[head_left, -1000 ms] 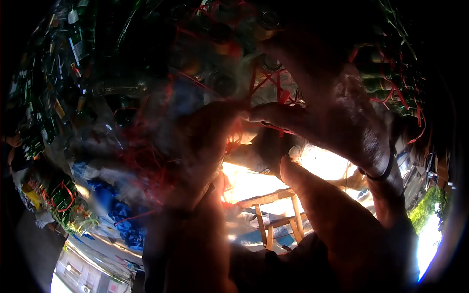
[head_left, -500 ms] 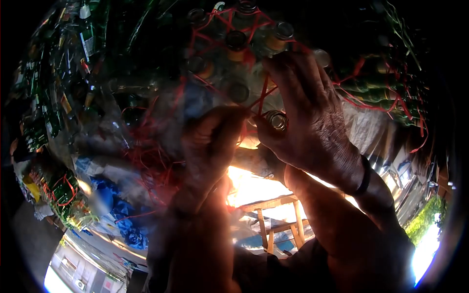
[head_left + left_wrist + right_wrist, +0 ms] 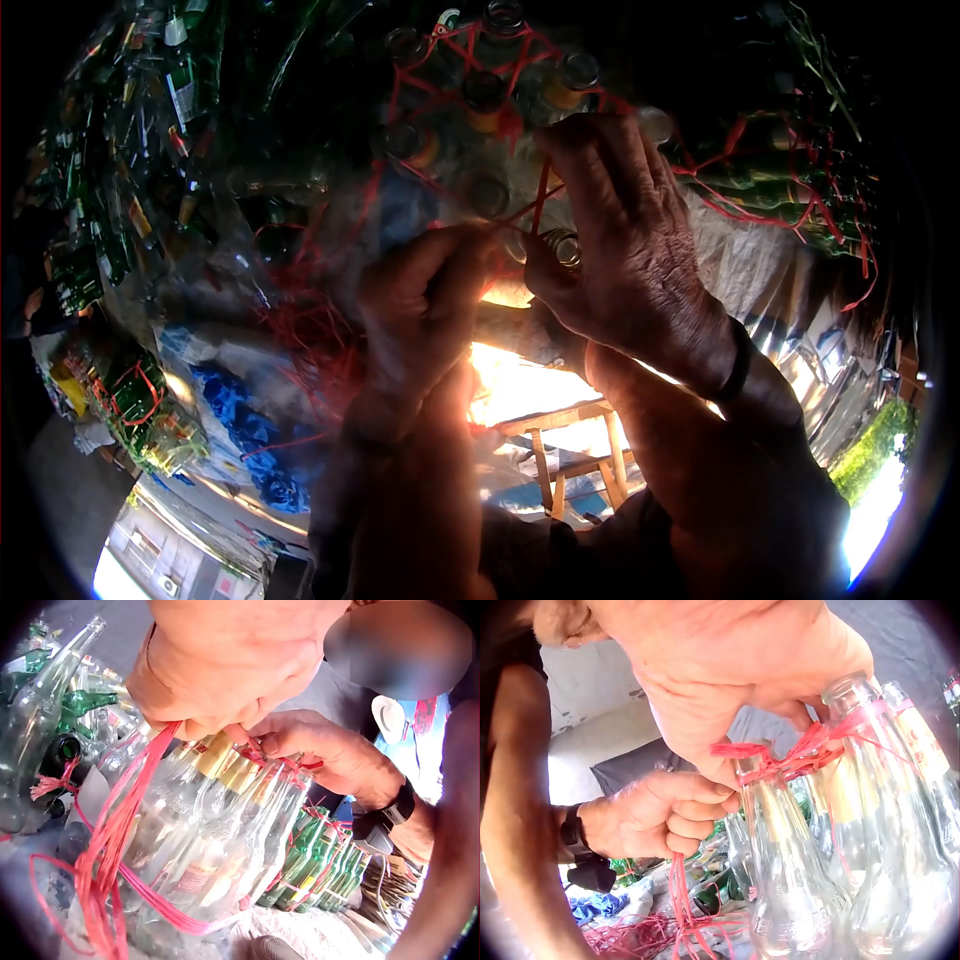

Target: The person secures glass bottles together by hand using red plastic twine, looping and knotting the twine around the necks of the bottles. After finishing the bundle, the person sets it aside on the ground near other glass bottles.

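Observation:
Clear glass bottles (image 3: 247, 817) stand upright, bundled together with red plastic twine (image 3: 810, 754) wound round and between their necks. My left hand (image 3: 425, 300) grips a bunch of long loose strands (image 3: 124, 840), which hang from the curled fingers beside the bundle. Over the necks bends my right hand (image 3: 625, 220), its thumb beside a near bottle neck (image 3: 754, 761) and close to the left fingertips. Red twine crosses between the thumb and curled fingers of that hand; its fingertips are partly hidden behind a neck in the right wrist view.
A tangle of red twine (image 3: 630, 937) and blue plastic (image 3: 240, 430) lie on the left. Green bottles tied in red twine (image 3: 315, 855) stand beyond the bundle. Many loose bottles (image 3: 37, 720) are heaped across from them. A wooden stool (image 3: 555, 415) stands near the person.
The right hand has turned and come down over the bottle necks, with its thumb near the left fingers. Over the last half second the left hand has shifted slightly left, still gripping the twine.

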A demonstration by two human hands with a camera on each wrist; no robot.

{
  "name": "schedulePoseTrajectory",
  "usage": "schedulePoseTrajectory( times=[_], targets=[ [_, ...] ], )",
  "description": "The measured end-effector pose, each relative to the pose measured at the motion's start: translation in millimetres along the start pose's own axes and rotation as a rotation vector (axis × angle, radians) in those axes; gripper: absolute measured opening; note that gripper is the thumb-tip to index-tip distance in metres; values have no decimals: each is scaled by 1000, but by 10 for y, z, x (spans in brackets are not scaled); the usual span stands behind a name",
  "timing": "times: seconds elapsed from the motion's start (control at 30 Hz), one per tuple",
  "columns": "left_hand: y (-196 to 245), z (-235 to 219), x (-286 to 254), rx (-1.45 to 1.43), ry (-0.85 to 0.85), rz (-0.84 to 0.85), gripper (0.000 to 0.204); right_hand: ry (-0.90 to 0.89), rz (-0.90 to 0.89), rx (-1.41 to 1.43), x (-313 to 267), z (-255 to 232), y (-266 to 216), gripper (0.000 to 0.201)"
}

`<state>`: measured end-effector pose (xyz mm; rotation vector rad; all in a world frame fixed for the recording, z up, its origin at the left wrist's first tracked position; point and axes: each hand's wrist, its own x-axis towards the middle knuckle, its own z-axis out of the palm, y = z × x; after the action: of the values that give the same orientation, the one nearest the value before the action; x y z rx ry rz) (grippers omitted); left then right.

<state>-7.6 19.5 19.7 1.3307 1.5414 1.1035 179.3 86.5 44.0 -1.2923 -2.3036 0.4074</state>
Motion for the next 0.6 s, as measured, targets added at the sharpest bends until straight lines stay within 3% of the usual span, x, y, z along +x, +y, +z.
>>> schedulePoseTrajectory(
  times=[0.3, 0.37, 0.5, 0.6],
  targets=[
    [35, -68, 40, 121, -29, 122, 5, -7, -28, 30, -182, -178, 150, 99],
    [125, -129, 58, 150, -78, 63, 6, 34, -63, 38, -242, -172, 194, 79],
    [212, -259, 126, 131, -233, -40, 8, 122, -64, 120, -298, -170, 214, 72],
    [359, -278, 183, 144, -264, -17, 9, 129, -49, 119, -361, -125, 283, 60]
  ],
)
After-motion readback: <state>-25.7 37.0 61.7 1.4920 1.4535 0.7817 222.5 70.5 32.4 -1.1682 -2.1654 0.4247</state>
